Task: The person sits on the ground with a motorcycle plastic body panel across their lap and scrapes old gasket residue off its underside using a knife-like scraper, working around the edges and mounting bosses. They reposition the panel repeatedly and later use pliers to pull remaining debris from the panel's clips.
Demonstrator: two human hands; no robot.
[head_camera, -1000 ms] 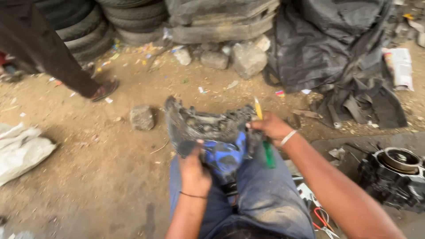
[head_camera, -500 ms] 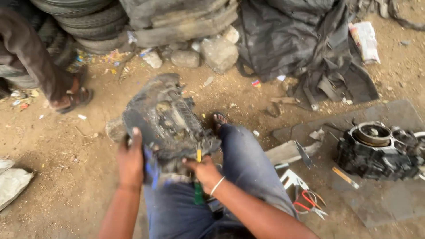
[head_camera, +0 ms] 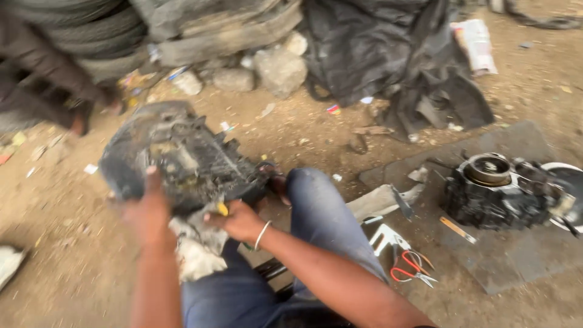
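Observation:
A dirty black engine casing (head_camera: 182, 158) rests on my lap over a whitish rag (head_camera: 197, 252). My left hand (head_camera: 149, 209) grips the casing's near left edge. My right hand (head_camera: 240, 222), with a metal bangle on the wrist, is shut around a yellow-handled tool (head_camera: 223, 209) pressed against the casing's lower edge. My knee in blue jeans (head_camera: 313, 200) sticks out to the right of the casing.
A black engine block (head_camera: 498, 194) sits on a dark mat (head_camera: 504, 255) at right, with red-handled pliers (head_camera: 410, 267) and a white bracket (head_camera: 385, 237) near my leg. Tyres (head_camera: 79, 30), rocks (head_camera: 279, 67) and black sheeting (head_camera: 388, 54) line the back. Another person's leg (head_camera: 42, 67) is at upper left.
The casing has tilted and swung up toward the left on my lap. My right hand with the tool moved from its top to its lower edge. My view shifted right.

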